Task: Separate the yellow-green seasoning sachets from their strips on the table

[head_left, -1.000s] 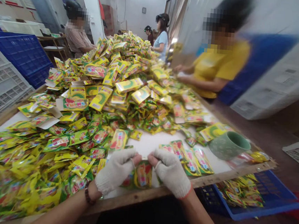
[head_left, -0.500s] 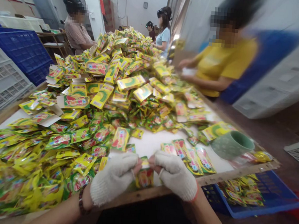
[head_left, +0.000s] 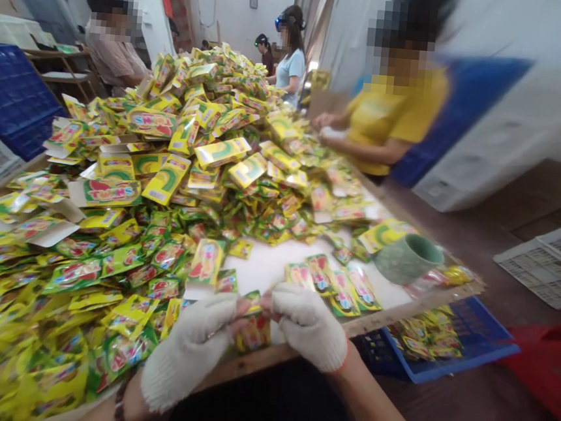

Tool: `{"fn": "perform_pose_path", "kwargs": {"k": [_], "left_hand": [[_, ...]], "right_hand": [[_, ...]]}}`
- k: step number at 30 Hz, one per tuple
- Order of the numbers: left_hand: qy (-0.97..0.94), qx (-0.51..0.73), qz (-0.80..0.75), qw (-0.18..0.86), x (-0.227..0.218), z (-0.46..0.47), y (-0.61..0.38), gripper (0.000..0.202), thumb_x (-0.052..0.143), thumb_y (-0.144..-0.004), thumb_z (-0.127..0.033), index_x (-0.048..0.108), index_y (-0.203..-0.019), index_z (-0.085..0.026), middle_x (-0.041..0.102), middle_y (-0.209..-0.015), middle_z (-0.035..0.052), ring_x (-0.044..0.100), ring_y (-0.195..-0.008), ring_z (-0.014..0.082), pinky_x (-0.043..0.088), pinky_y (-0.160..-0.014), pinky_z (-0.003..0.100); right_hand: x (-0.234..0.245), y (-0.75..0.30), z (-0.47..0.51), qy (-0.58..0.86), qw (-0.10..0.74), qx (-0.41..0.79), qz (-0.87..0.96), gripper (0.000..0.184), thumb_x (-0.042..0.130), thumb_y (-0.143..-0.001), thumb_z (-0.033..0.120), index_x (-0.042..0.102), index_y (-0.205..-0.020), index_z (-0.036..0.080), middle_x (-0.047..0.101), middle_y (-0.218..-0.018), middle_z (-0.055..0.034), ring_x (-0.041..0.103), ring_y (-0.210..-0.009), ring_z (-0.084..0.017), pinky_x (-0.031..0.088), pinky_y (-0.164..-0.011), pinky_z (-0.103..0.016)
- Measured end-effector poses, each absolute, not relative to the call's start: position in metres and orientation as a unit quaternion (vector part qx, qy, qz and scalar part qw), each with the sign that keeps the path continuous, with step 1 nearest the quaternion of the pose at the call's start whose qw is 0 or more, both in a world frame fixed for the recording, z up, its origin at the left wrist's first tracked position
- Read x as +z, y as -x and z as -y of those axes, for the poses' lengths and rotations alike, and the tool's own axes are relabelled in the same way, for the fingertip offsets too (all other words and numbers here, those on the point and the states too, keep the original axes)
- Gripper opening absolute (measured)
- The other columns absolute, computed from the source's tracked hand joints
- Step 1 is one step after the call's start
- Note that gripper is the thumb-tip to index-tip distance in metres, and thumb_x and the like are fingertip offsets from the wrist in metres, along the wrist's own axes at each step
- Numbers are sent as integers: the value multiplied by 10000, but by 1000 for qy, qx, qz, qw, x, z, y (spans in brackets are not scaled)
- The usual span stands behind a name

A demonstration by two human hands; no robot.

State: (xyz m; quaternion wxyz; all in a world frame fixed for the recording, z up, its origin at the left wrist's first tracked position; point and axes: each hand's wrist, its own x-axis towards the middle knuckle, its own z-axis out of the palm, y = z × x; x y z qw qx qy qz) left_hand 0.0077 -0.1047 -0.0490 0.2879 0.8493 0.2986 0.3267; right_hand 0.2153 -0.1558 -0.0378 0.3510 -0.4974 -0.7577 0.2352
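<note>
In white knit gloves with bare fingertips, my left hand (head_left: 195,340) and my right hand (head_left: 307,324) meet at the table's front edge. Their fingertips pinch a small yellow-and-green printed pack (head_left: 253,332) from both sides. Fingers hide part of it, and I cannot tell whether it is a box or a sachet. Just beyond my right hand several flat sachets (head_left: 345,291) with a red fruit print lie in a row. Past my left hand an opened carton (head_left: 206,261) rests on the white tabletop (head_left: 266,258). Loose sachets (head_left: 126,348) spread left of my left hand.
A high heap of yellow cartons (head_left: 221,153) fills the table's middle. To the right stands a green round container (head_left: 408,258). Below the edge is a blue crate (head_left: 470,345) with sachets, beside a red object (head_left: 551,372). Several people, one in a yellow shirt (head_left: 391,125), are around the table.
The view has swung to the right, so the scene sits further left. My hands stay together at the pack, fingertips slightly shifted on it.
</note>
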Motion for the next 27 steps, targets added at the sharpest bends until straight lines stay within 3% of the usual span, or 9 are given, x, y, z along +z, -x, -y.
{"fn": "perform_pose_path", "kwargs": {"k": [5, 9, 12, 14, 16, 21, 24, 27], "left_hand": [[-866, 348, -271, 235, -61, 110, -7, 277, 542, -843, -177, 676, -1067, -271, 721, -1034, 45, 680, -922, 185, 542, -822, 276], [-878, 320, -294, 200, -48, 103, -10, 226, 503, -877, -232, 657, -1043, -240, 701, -1041, 56, 653, -970, 194, 515, -853, 290], [-877, 251, -375, 164, -29, 86, -6, 197, 462, -893, -289, 631, -948, -204, 672, -915, 61, 630, -858, 199, 492, -770, 308], [-867, 197, -446, 105, -17, 69, -1, 178, 448, -877, -284, 602, -847, -198, 625, -783, 42, 593, -741, 193, 457, -685, 302], [-849, 136, -509, 50, -10, 53, 3, 166, 446, -864, -286, 587, -853, -199, 608, -775, 39, 584, -736, 194, 431, -666, 293], [-826, 86, -556, -32, -9, 33, -4, 289, 496, -840, -391, 559, -1037, -190, 605, -937, 79, 604, -861, 239, 433, -689, 306], [-872, 94, -480, -23, -12, 32, -14, 163, 463, -843, -243, 593, -932, -198, 600, -970, 76, 588, -887, 221, 433, -743, 310], [-928, 49, -368, 14, -17, 32, -23, 186, 470, -801, -135, 630, -865, -204, 628, -913, 68, 579, -868, 216, 424, -770, 327]], "right_hand": [[-41, -211, 157, 480, 345, 205, 780, 180, 487, -803, 64, 597, -740, 192, 552, -794, -17, 527, -729, -136, 423, -652, -223], [-41, -201, 159, 535, 423, 235, 692, 109, 512, -802, 122, 591, -792, 196, 568, -778, -12, 549, -739, -147, 446, -689, -243], [-31, -217, 162, 611, 506, 242, 558, 118, 504, -832, 248, 608, -870, 208, 622, -795, -15, 579, -742, -165, 469, -693, -265], [-24, -246, 164, 653, 528, 240, 487, 198, 491, -838, 359, 620, -851, 209, 618, -716, -6, 561, -651, -164, 457, -602, -263], [-21, -284, 164, 706, 523, 190, 438, 223, 516, -807, 386, 636, -842, 201, 597, -653, 0, 528, -590, -153, 428, -550, -255], [-31, -353, 161, 816, 382, 85, 426, 210, 536, -711, 346, 668, -753, 189, 638, -642, -52, 557, -622, -207, 444, -570, -314], [-33, -343, 155, 824, 328, -17, 461, 264, 537, -702, 332, 680, -860, 175, 674, -841, -104, 603, -799, -271, 469, -720, -392], [-31, -298, 143, 737, 378, -31, 559, 257, 487, -787, 281, 651, -965, 194, 674, -951, -98, 606, -906, -253, 465, -821, -382]]}}
